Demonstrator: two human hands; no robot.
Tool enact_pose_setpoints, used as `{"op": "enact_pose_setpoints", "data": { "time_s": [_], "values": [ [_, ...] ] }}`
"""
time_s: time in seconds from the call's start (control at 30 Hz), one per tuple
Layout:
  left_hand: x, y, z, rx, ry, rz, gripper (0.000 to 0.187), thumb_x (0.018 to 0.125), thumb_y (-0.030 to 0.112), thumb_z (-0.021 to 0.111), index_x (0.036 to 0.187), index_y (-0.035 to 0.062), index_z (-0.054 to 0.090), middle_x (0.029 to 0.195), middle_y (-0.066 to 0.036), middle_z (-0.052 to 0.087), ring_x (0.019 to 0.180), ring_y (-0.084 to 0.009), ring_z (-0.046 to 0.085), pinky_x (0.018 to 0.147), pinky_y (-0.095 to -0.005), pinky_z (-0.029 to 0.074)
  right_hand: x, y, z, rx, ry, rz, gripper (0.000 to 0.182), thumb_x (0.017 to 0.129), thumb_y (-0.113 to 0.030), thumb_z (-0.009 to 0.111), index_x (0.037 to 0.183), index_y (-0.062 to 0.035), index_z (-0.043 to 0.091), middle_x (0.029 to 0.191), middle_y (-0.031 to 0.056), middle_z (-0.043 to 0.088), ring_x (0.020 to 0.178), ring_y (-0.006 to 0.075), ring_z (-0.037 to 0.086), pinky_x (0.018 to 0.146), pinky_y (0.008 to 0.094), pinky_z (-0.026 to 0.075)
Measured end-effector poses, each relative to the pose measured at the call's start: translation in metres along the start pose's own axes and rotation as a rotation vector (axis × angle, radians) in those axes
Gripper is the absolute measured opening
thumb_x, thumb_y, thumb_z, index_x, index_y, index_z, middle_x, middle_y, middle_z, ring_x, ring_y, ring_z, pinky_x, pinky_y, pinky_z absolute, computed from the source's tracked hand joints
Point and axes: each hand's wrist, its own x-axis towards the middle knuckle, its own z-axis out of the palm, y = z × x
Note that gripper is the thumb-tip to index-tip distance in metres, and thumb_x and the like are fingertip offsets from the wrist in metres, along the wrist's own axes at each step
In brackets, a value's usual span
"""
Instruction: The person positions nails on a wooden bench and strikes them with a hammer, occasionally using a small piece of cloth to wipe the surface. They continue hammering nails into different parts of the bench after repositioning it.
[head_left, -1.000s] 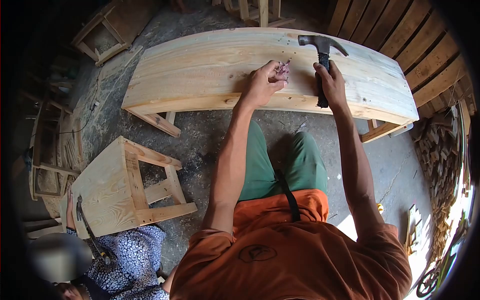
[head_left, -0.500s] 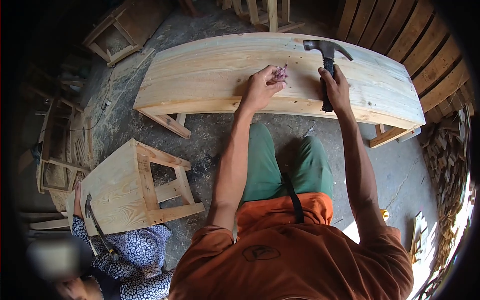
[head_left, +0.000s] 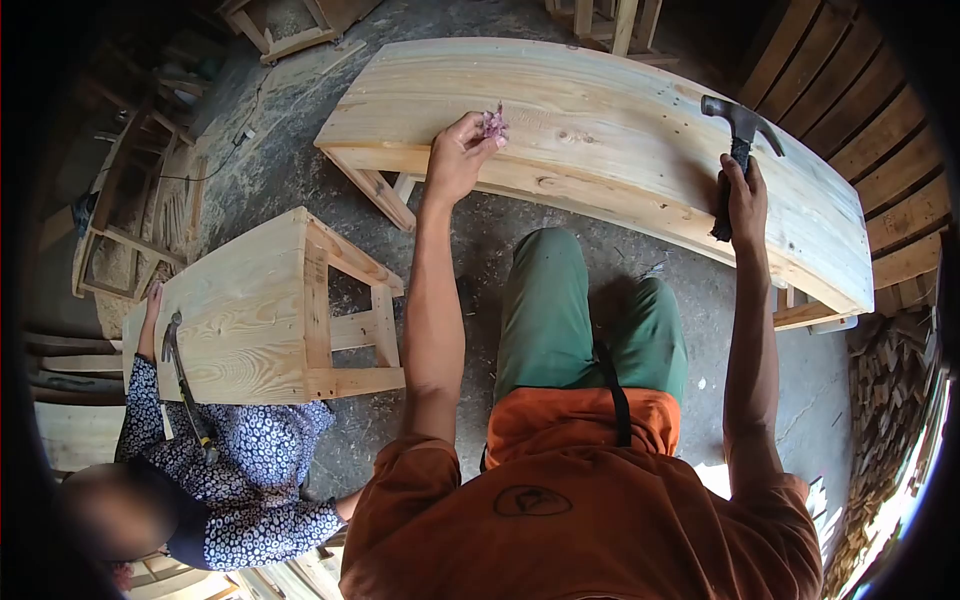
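My left hand (head_left: 455, 165) pinches a small crumpled purple-and-white bundle (head_left: 495, 124) above the left part of a long pale wooden bench (head_left: 590, 100). What the bundle contains is too small to make out. A claw hammer (head_left: 742, 122) is in my right hand (head_left: 746, 205), fingers wrapped round its dark handle. Its head points up and away, over the right part of the bench top. Nail marks dot the boards between my hands.
On my left, another person in a patterned garment (head_left: 265, 435) sits beside a smaller wooden bench (head_left: 250, 310), one hand on its edge. A second hammer (head_left: 180, 365) lies there. Slatted wood (head_left: 850, 120) stands at the right, above stacked wood pieces (head_left: 885, 430). A cable (head_left: 235, 150) crosses the floor.
My hands have moved apart, the left with the bundle to the left, the right with the hammer to the right. The view has shifted, and more of the other person shows.
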Motion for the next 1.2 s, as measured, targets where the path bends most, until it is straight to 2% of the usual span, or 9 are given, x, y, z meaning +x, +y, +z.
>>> {"op": "enact_pose_setpoints", "data": {
  "time_s": [0.23,0.33,0.4,0.63,0.7,0.8,0.87,0.97,1.2],
  "values": [
    [-0.001,-0.005,0.001,-0.003,0.017,0.015,0.025,0.088,0.003,0.07,0.11,-0.0038,0.061,0.093,-0.01,0.072,0.087,-0.011,0.064,0.08,-0.0269,0.05,0.003,0.005,0.0,-0.01,0.008,-0.008,0.03,0.095,-0.035,0.063,0.088,-0.0074,0.055,0.065,-0.0013,0.051,0.052,0.0074,0.046,0.047,0.0258,0.037],
    [0.0,-0.01,0.005,-0.04,0.045,0.044,0.033,0.088,0.004,0.071,0.118,-0.004,0.058,0.095,-0.012,0.073,0.087,-0.0122,0.064,0.08,-0.0274,0.05,-0.001,-0.001,0.001,-0.031,-0.002,-0.02,0.03,0.096,-0.035,0.062,0.088,-0.0074,0.054,0.064,-0.0018,0.049,0.051,0.0075,0.046,0.047,0.0256,0.037],
    [0.0,-0.003,0.003,0.099,0.075,-0.015,0.042,0.088,0.004,0.071,0.126,-0.0036,0.053,0.097,-0.014,0.073,0.087,-0.0132,0.065,0.08,-0.0283,0.051,0.0,-0.002,0.001,-0.046,0.008,-0.032,0.031,0.096,-0.036,0.062,0.088,-0.0072,0.053,0.064,-0.0015,0.049,0.051,0.0079,0.045,0.047,0.0258,0.037],
    [-0.004,0.017,-0.005,0.115,0.025,-0.069,0.049,0.089,0.007,0.072,0.13,-0.0062,0.048,0.097,-0.013,0.072,0.088,-0.0117,0.063,0.081,-0.0243,0.048,0.005,0.009,0.0,-0.066,0.007,-0.01,0.029,0.096,-0.035,0.061,0.089,-0.0083,0.056,0.066,-0.0022,0.05,0.053,0.0069,0.046,0.049,0.0248,0.036],
    [-0.003,0.019,0.0,0.049,0.034,-0.052,0.052,0.088,0.004,0.071,0.132,-0.005,0.046,0.097,-0.017,0.072,0.089,-0.0152,0.065,0.081,-0.0286,0.052,0.005,0.012,-0.001,-0.08,0.006,-0.025,0.029,0.095,-0.035,0.062,0.087,-0.0082,0.055,0.066,-0.0017,0.051,0.054,0.0073,0.047,0.049,0.0256,0.038],
    [0.001,0.0,0.001,0.053,0.021,-0.034,0.049,0.089,0.002,0.07,0.13,-0.0059,0.046,0.096,-0.017,0.071,0.091,-0.0145,0.063,0.084,-0.0267,0.05,0.005,0.012,-0.001,-0.089,0.038,-0.089,0.03,0.094,-0.033,0.063,0.086,-0.0062,0.053,0.064,-0.0004,0.05,0.054,0.0094,0.048,0.051,0.0277,0.039],
    [0.001,0.001,0.001,0.071,0.017,-0.022,0.046,0.09,0.001,0.068,0.13,-0.0069,0.046,0.097,-0.017,0.071,0.091,-0.0134,0.063,0.083,-0.027,0.05,-0.004,-0.011,0.0,-0.091,0.041,0.025,0.033,0.091,-0.034,0.066,0.085,-0.0039,0.055,0.065,0.0027,0.053,0.06,0.0109,0.051,0.054,0.0286,0.041],
    [0.001,0.004,0.002,0.111,0.017,-0.026,0.047,0.09,0.001,0.068,0.131,-0.0072,0.045,0.097,-0.017,0.071,0.092,-0.0133,0.063,0.083,-0.0267,0.05,-0.001,0.0,0.005,-0.199,0.134,-0.106,0.034,0.091,-0.035,0.066,0.084,-0.0029,0.055,0.066,0.0038,0.055,0.056,0.0121,0.05,0.053,0.0301,0.041],
    [0.002,0.007,-0.001,0.054,-0.01,-0.051,0.05,0.089,0.001,0.069,0.132,-0.0031,0.043,0.096,-0.013,0.07,0.09,-0.0138,0.064,0.082,-0.0255,0.051,-0.008,-0.004,0.013,-0.082,-0.051,-0.049,0.029,0.092,-0.031,0.065,0.086,-0.0048,0.054,0.065,0.0003,0.05,0.056,0.0087,0.046,0.051,0.0272,0.036]
  ]
}}
